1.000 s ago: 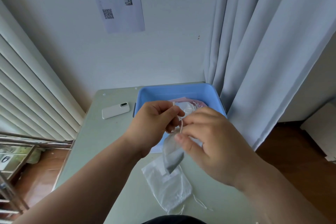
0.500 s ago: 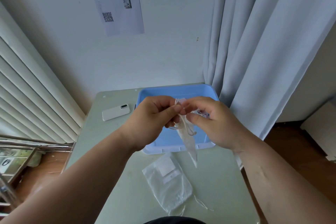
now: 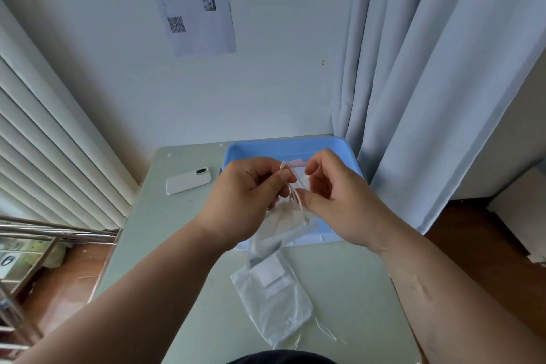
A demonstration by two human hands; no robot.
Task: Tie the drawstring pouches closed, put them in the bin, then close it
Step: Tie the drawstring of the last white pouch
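Observation:
Both hands are raised over the near part of the blue bin (image 3: 298, 146). My left hand (image 3: 248, 201) pinches the white drawstring (image 3: 292, 192) of a sheer white pouch (image 3: 280, 230) that hangs below my fingers. My right hand (image 3: 334, 198) pinches the same string from the right, thumb and forefinger curled. A second sheer pouch (image 3: 274, 301) lies flat on the table near me, its strings trailing toward the front edge. Something pink and white lies inside the bin behind my fingers; I cannot tell what it is.
A white phone (image 3: 189, 182) lies on the pale green table (image 3: 348, 289) left of the bin. Grey curtains (image 3: 428, 83) hang right behind the bin's right side. A radiator and a metal rack stand at the left. No bin lid is in view.
My hands have drawn slightly apart with the string between them, and the hanging pouch has swung lower and to the left, bunched at its neck.

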